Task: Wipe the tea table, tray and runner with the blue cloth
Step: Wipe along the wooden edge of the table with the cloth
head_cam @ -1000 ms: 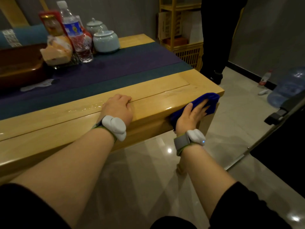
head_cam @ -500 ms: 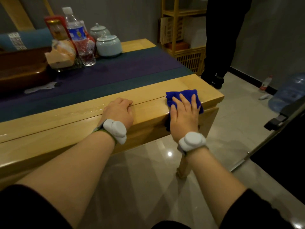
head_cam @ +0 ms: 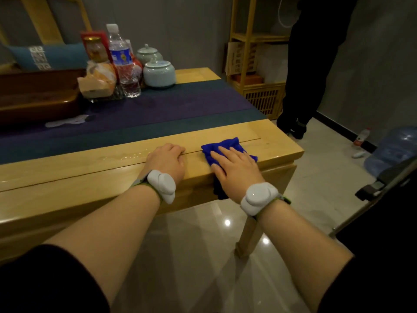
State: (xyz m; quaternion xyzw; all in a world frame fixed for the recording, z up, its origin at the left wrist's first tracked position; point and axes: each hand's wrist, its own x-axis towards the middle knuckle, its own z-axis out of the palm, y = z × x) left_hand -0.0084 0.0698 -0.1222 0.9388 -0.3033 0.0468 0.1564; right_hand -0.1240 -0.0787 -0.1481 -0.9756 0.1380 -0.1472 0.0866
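The left hand [head_cam: 168, 160] rests on the near edge of the tea table [head_cam: 90, 177], fingers curled over a seam and holding nothing. Just right of it, the right hand [head_cam: 234, 168] presses flat, fingers straight, on the blue cloth [head_cam: 228, 145] (one end hangs over the table's front). Far left sits the dark wooden tray [head_cam: 38, 93] on the purple runner [head_cam: 169, 109], beside a water bottle [head_cam: 123, 62] and 2 lidded jars [head_cam: 159, 73]. The cloth is crumpled and deep blue.
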